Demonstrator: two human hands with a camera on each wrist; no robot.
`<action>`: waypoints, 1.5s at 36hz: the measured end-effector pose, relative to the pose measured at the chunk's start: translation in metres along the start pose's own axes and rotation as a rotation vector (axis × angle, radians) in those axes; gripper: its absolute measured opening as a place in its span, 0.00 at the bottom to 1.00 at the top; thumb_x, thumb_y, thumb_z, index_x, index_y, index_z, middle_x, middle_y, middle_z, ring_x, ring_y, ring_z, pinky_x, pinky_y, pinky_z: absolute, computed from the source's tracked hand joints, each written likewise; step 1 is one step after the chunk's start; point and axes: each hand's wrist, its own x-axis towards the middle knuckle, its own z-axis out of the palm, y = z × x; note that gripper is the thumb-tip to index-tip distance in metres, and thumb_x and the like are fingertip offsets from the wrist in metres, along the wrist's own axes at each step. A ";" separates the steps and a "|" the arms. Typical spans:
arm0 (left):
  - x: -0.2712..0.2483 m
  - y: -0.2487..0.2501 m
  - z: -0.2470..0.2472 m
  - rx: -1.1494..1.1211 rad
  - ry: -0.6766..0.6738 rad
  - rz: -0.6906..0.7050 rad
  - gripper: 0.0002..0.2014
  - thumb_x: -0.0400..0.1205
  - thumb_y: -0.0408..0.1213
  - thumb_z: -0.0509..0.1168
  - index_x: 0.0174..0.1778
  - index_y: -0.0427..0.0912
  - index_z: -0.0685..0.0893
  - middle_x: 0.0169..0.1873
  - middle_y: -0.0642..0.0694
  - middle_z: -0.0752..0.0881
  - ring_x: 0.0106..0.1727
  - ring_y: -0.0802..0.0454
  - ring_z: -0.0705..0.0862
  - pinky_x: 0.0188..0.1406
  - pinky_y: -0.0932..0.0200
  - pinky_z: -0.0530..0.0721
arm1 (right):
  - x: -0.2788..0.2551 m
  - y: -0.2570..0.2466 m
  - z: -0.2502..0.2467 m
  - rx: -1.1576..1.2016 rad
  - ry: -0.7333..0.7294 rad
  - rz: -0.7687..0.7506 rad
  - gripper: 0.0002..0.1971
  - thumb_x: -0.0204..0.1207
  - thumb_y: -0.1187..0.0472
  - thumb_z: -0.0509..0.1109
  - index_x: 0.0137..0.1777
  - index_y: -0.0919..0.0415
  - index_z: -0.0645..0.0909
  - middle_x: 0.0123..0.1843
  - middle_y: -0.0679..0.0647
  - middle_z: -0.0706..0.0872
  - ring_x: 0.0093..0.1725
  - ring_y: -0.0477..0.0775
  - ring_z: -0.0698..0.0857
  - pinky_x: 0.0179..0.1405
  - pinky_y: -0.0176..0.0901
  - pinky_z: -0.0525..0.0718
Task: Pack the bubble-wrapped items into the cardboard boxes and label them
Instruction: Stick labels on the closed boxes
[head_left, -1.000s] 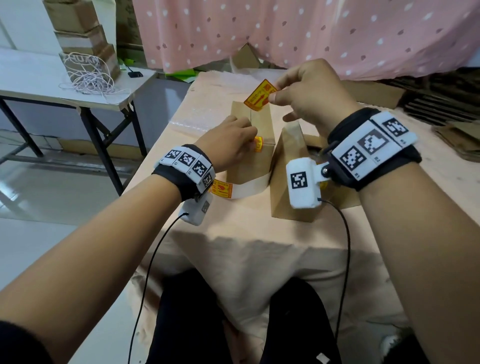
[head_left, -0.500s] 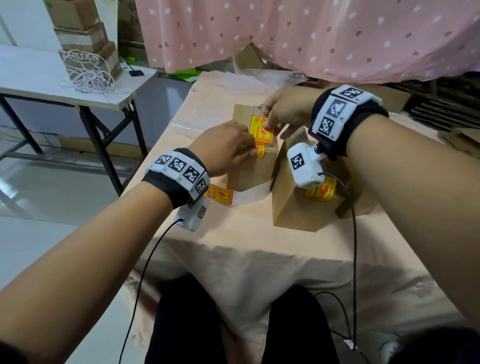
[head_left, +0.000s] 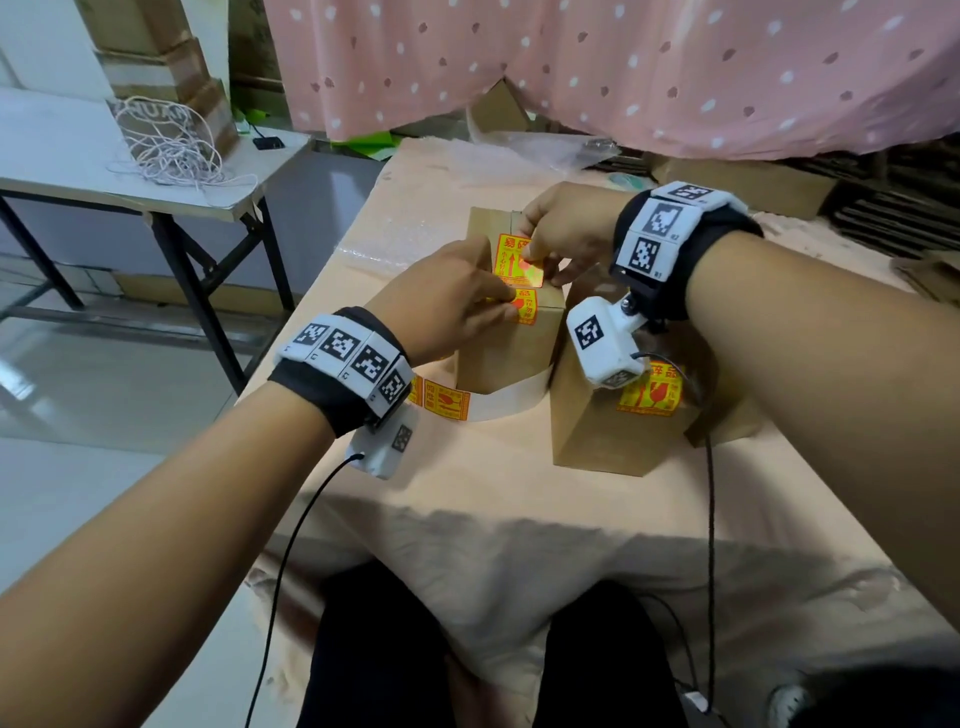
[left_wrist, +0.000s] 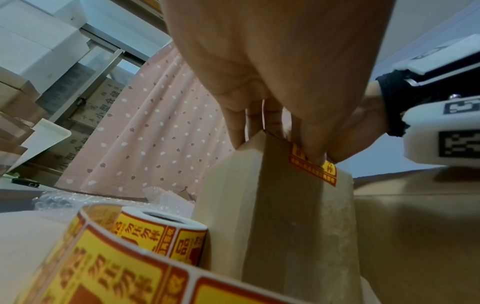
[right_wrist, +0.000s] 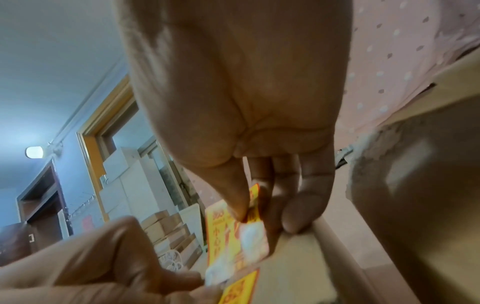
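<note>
A closed cardboard box (head_left: 506, 353) stands on the table, with one yellow-and-red label (head_left: 525, 310) stuck at its top front edge. My left hand (head_left: 506, 304) grips the top of this box (left_wrist: 285, 226), its fingers (left_wrist: 237, 135) over the edge by that label (left_wrist: 314, 167). My right hand (head_left: 530, 254) pinches a second yellow label (head_left: 511, 257) between thumb and fingers and holds it against the box top. In the right wrist view the pinched label (right_wrist: 228, 232) lies just above the stuck one (right_wrist: 240, 288). What is inside the box is hidden.
A second closed box (head_left: 602, 441) with its own label (head_left: 649, 397) stands right of the first. The label roll (left_wrist: 155, 234) sits by my left wrist, its strip (head_left: 483, 402) curling round the first box. Bubble wrap (head_left: 410, 239) lies behind. A folding table (head_left: 130, 176) stands to the left.
My right hand has brought the loose label down from above the box onto its top. My left hand has stayed on the box.
</note>
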 end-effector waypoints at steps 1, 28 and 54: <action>0.000 0.000 0.000 0.002 0.001 -0.003 0.15 0.84 0.46 0.67 0.60 0.41 0.91 0.46 0.38 0.78 0.47 0.42 0.78 0.45 0.47 0.79 | 0.001 0.000 0.001 -0.008 -0.004 0.000 0.11 0.83 0.70 0.66 0.63 0.71 0.81 0.47 0.63 0.88 0.41 0.56 0.87 0.51 0.55 0.89; 0.002 0.000 0.000 -0.026 0.025 -0.037 0.14 0.82 0.48 0.69 0.55 0.43 0.92 0.50 0.41 0.76 0.47 0.48 0.77 0.45 0.46 0.82 | 0.006 0.005 -0.002 -0.048 -0.054 -0.084 0.07 0.83 0.69 0.66 0.47 0.58 0.82 0.37 0.53 0.85 0.36 0.50 0.83 0.33 0.42 0.84; 0.006 -0.004 0.005 0.033 -0.009 0.019 0.20 0.82 0.50 0.61 0.51 0.39 0.91 0.50 0.41 0.90 0.53 0.40 0.86 0.48 0.42 0.86 | 0.006 -0.004 0.010 -0.215 0.073 -0.089 0.05 0.78 0.70 0.70 0.50 0.67 0.87 0.36 0.57 0.83 0.36 0.56 0.81 0.38 0.47 0.85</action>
